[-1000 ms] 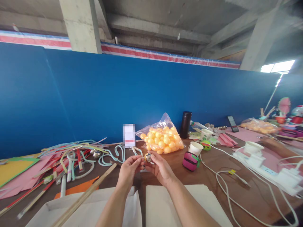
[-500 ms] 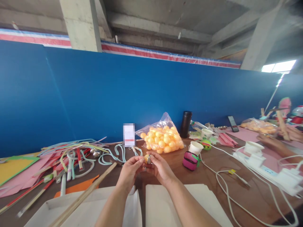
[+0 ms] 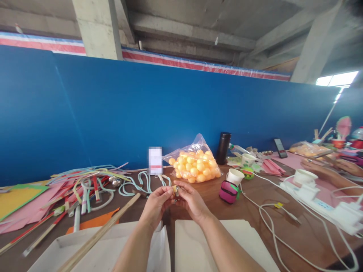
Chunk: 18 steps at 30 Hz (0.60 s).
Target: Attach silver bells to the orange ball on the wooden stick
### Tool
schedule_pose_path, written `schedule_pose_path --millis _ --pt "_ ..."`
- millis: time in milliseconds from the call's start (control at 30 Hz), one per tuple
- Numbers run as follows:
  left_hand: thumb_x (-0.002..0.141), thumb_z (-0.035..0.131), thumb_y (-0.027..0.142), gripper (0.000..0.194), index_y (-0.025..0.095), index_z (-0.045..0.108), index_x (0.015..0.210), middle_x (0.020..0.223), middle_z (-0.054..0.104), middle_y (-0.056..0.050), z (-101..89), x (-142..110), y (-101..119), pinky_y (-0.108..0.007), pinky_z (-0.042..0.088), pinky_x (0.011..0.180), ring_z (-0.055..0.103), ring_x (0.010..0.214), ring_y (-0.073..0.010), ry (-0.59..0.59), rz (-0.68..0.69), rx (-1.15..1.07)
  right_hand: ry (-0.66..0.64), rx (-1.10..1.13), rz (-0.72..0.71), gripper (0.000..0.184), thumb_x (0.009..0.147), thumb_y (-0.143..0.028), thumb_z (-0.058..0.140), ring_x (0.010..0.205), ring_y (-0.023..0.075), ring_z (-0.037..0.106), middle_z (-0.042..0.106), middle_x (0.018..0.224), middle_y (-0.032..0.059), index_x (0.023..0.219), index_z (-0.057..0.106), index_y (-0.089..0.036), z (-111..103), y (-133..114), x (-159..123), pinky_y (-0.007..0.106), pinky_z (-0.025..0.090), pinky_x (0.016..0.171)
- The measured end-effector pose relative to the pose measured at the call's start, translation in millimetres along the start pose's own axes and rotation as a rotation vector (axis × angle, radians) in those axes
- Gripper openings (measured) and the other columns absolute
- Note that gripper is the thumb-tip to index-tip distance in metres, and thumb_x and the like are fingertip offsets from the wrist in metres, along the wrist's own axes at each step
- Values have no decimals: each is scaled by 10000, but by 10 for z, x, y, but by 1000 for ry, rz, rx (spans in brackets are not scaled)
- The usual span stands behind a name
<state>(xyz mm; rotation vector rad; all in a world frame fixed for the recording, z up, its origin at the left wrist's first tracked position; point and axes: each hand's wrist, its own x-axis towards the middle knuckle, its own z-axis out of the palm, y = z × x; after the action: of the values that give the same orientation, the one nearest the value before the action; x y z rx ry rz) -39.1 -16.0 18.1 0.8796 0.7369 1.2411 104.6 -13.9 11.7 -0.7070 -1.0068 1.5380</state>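
Observation:
Both my hands meet in front of me above the brown table. Between the fingertips sits a small yellow and silver piece [image 3: 176,190], shiny on its right side; its exact kind is too small to make out. My left hand [image 3: 155,202] pinches it from the left with thumb and forefinger. From the other side, the closed fingers of my right hand [image 3: 195,203] grip it, partly covering it. Just behind them lies a clear plastic bag [image 3: 197,141] full of orange balls [image 3: 194,172]. Shiny silver balls [image 3: 115,181] rest on the table to the left.
White folded paper [image 3: 76,241] and a pale sheet [image 3: 198,245] lie under my forearms, a wooden stick [image 3: 102,230] across the former. Left is a heap of tubes [image 3: 85,189]. Paper cups [image 3: 235,176], a purple pouch [image 3: 229,192], cables [image 3: 269,223] and a co-worker's hands [image 3: 314,166] are right.
The small piece has turned slightly in my fingers, showing more silver. My hands stay in nearly the same place. At far right the co-worker's hands have lowered, and the upright wooden piece is gone from view.

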Motion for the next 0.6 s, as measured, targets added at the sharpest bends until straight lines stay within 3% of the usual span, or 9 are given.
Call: schedule_pose_path --millis 233,600 --pt "652 748 297 215 130 670 762 696 596 -4 5 -20 19 -170 477 617 539 601 -57 16 -55 16 13 -129 -35 431 743 -390 680 883 209 630 681 1009 59 1131 620 -212 -29 21 5 302 495 689" --pt "651 754 288 202 141 679 767 687 597 4 -35 7 -6 -146 482 589 538 583 -45 44 -115 2 43 -206 -54 394 735 -408 674 878 221 629 692 947 46 1080 644 -220 -42 55 17 315 498 699"
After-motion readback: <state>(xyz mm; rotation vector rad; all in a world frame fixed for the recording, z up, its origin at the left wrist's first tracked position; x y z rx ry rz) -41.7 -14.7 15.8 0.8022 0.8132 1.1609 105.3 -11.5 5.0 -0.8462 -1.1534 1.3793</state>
